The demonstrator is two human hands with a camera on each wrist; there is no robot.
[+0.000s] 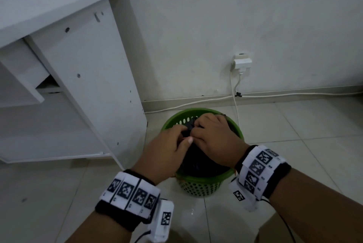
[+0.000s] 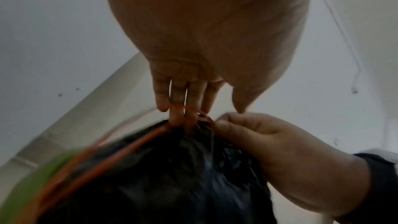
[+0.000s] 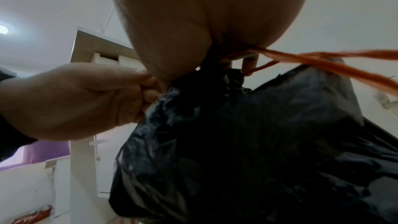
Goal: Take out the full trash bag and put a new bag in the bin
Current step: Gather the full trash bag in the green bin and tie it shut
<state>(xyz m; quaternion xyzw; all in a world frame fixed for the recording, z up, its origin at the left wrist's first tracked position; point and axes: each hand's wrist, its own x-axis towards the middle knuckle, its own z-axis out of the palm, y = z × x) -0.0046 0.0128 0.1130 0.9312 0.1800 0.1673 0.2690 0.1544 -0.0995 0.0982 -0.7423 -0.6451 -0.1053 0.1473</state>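
Black trash bag (image 1: 198, 161), apparently pinched by both hands, in green bin (image 1: 198, 184).

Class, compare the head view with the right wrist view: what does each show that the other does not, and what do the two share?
Only the head view shows the green bin standing on the tiled floor, its rim around the bag, and the marker bands on both wrists.

Only the right wrist view shows the orange drawstring running from under the right hand, and the bag's neck bunched up.

Both show the black trash bag and the left hand gripping at its top, close to the right hand.
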